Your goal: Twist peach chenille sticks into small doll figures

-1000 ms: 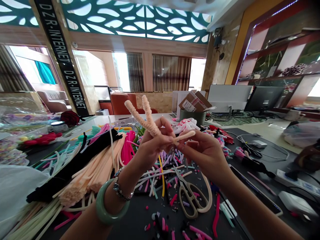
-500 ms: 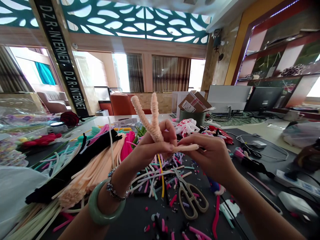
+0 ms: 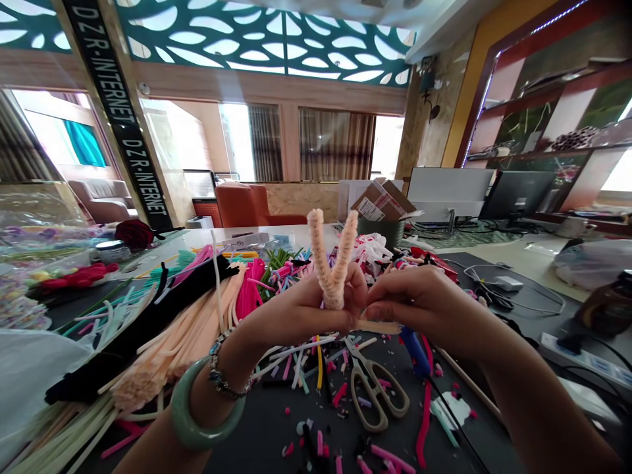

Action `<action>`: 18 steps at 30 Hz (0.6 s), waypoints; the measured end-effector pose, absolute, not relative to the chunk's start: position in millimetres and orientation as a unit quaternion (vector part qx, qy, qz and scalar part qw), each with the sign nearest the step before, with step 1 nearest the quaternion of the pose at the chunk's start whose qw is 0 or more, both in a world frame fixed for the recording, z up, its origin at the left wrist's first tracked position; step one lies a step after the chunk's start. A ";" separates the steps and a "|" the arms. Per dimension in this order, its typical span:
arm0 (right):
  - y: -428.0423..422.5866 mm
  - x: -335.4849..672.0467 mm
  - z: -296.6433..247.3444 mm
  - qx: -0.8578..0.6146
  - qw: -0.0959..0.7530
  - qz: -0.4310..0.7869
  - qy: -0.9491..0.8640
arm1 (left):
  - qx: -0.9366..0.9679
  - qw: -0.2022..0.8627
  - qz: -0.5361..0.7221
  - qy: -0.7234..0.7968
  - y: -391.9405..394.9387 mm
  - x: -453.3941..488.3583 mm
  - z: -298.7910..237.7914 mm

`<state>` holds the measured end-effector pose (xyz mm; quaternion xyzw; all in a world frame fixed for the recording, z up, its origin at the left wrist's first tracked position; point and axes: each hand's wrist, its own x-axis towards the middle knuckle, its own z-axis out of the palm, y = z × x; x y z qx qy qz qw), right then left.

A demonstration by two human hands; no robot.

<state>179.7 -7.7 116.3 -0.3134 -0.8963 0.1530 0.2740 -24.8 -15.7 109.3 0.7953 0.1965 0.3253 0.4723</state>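
My left hand [image 3: 301, 311] is closed round the base of a peach pipe-cleaner piece [image 3: 334, 263] whose two fuzzy prongs stand up in a V. My right hand [image 3: 419, 299] pinches a loose tail of the same pipe cleaner [image 3: 379, 326] that sticks out sideways between both hands. The hands touch each other above the dark table [image 3: 276, 441]. A green bangle [image 3: 200, 421] and a bead bracelet sit on my left wrist. Beige-handled scissors [image 3: 378, 388] lie on the table just below my hands.
Bundles of peach [image 3: 182, 342], black [image 3: 143, 329] and pink [image 3: 249, 293] pipe cleaners lie to the left. Cut scraps litter the tabletop. A blue-handled tool [image 3: 415, 352] lies under my right wrist. A cardboard box [image 3: 382, 201], monitors [image 3: 518, 194] and a power strip [image 3: 582, 355] stand at the back right.
Both hands have dropped lower and shifted right with the pipe-cleaner piece. The V prongs now stand more upright, and the side tail points lower.
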 end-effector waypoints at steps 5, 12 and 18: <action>-8.8 183.1 115.2 -0.308 0.251 0.221 -0.891 | 0.823 0.429 0.308 0.208 -16.2 -23.5 108.6; -9.6 182.3 112.4 -0.291 0.254 0.261 -0.884 | 0.856 0.337 0.325 0.217 -16.0 -22.8 109.1; -9.8 180.3 111.5 -0.297 0.247 0.281 -0.879 | 0.872 0.289 0.312 0.242 -17.4 -28.6 111.4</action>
